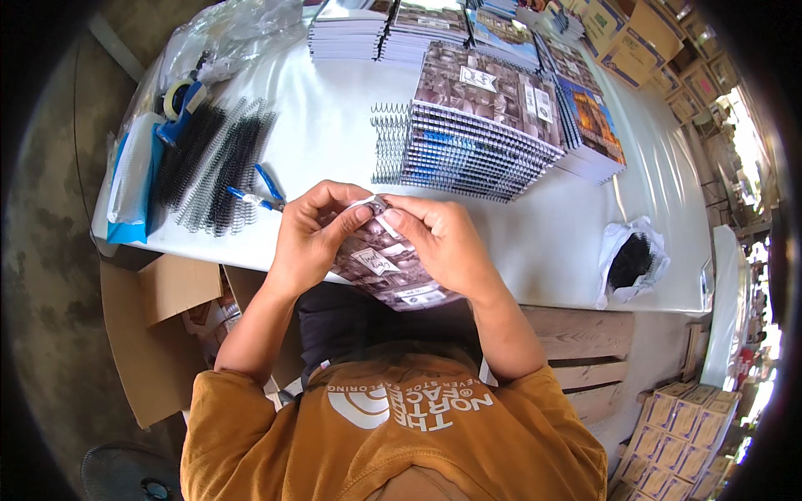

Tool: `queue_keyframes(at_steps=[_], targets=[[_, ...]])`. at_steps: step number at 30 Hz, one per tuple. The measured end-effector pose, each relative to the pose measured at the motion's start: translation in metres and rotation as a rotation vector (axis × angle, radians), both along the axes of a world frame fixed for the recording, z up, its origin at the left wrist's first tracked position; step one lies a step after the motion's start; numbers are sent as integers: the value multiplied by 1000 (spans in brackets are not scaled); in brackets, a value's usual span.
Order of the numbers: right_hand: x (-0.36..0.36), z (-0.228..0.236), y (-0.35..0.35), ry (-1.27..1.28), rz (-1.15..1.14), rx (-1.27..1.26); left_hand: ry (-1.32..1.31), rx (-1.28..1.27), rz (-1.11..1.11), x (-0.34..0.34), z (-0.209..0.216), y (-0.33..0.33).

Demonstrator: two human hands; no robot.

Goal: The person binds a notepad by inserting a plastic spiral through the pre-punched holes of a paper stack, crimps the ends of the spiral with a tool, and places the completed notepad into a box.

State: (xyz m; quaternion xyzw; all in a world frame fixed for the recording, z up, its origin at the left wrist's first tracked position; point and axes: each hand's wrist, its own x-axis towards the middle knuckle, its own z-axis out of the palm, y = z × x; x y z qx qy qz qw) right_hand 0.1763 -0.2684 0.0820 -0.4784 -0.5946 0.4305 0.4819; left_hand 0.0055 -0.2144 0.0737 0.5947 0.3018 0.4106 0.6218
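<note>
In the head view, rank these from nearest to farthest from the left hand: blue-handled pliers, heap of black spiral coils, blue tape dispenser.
From the left hand:
1. Blue-handled pliers, just to its left.
2. Black spiral coils, farther left.
3. Blue tape dispenser, beyond the coils, upper left.

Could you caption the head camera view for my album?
Left hand and right hand pinch a patterned notebook at a white table holding black coils, blue pliers and stacked spiral notebooks.

Mustard short-sleeved T-shirt (pixel 351 455) — white chest print (pixel 363 409) — dark trousers (pixel 368 330).
</note>
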Motion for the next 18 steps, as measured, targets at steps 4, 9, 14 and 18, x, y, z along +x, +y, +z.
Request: queue_keyframes(at_steps=[4, 9, 14, 18], targets=[[9, 3, 6, -306, 150, -81, 4, -4, -27, 9, -5, -5], [3, -14, 2, -129, -204, 48, -46, -29, 12, 14, -12, 4], [13, -18, 3, -281, -31, -8, 60, -70, -52, 12, -14, 5], [7, -18, -1, -273, -190, 111, 4, -96, -31, 14, -12, 5]])
